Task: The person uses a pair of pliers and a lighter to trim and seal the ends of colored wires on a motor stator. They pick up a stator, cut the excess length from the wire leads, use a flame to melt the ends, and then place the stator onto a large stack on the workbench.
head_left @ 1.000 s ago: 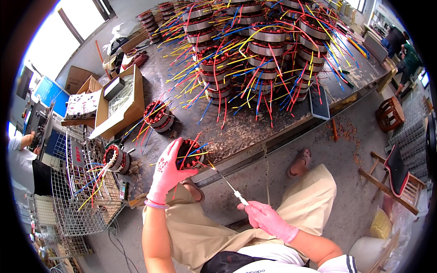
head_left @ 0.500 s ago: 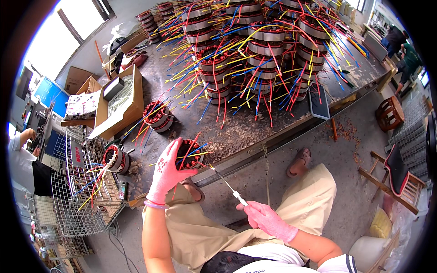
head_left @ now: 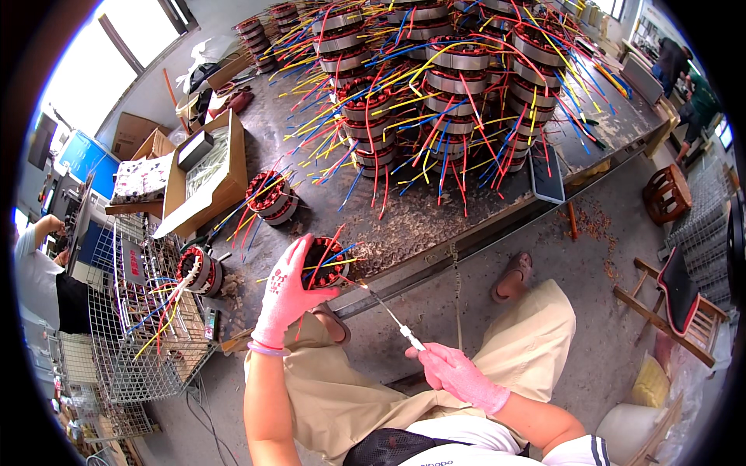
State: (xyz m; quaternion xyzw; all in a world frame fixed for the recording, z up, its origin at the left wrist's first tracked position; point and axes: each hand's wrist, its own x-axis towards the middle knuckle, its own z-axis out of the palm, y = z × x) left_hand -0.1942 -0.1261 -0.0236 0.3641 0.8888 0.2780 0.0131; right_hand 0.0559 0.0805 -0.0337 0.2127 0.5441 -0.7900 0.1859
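My left hand [head_left: 286,291], in a pink glove, curves round the near left side of a motor stator [head_left: 325,262] at the table's front edge. Its thumb lies on the near side, its fingers on the left. Red coils show inside the stator, and red, yellow and blue leads stick out of it. Lower right, my gloved right hand [head_left: 458,374] is closed on a slim rod-shaped tool [head_left: 406,334] with a white grip and a thin dark shaft. The shaft's bright tip is close to the stator's near right side; whether it touches a lead I cannot tell.
Tall stacks of stators [head_left: 454,81] with coloured leads fill the table's back. Another stator [head_left: 272,198] and one with white lacing [head_left: 198,272] stand left, near a cardboard box [head_left: 221,167] and a wire rack [head_left: 124,334]. A phone [head_left: 546,175] lies by the right edge. People work in the background.
My hands, the stator and the tool hold almost the same places. At the far left, another person's arm has shifted slightly.
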